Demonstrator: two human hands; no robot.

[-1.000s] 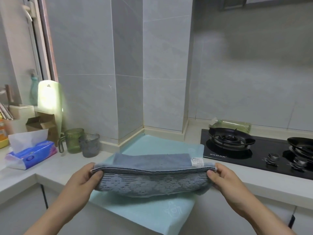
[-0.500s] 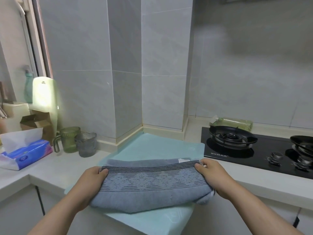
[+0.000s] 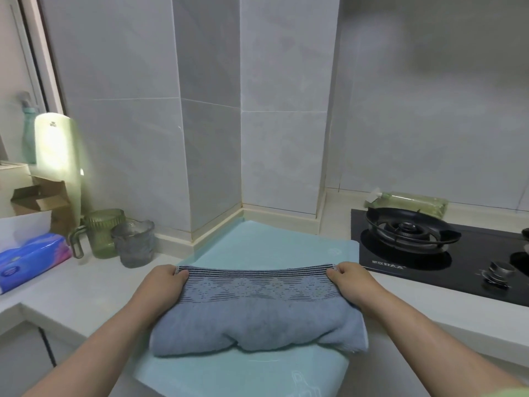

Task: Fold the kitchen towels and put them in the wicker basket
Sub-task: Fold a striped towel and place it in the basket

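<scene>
Grey-blue towel (image 3: 257,319) lies folded into a thick bundle just left of the gas hob (image 3: 458,262), and you have it by both ends. It rests on a pale green cloth (image 3: 257,247) that is spread flat over the counter (image 3: 94,287), its right edge just beside the hob's black glass and its near corner hanging past the counter's front edge. The towel's patterned band, dark stripes above a row of pale diamonds, faces up along the edge that lies level with the hob's front; the plain, puffy fold lies nearer you. Your left hand (image 3: 161,287) grasps the end of that band farther from the hob, fingers (image 3: 177,275) curled onto the striped edge. Your right hand (image 3: 353,285) grasps the end nearer the hob in the same way, fingers (image 3: 336,272) pinching the corner of the stripes. Both hands sit low on the towel, so it is touching the cloth beneath rather than hanging free. Well to the left of the hob, beyond the cloth, stand a green mug (image 3: 104,233) and a grey glass cup (image 3: 133,243) side by side, with a blue tissue pack (image 3: 31,259) farther left again.
</scene>
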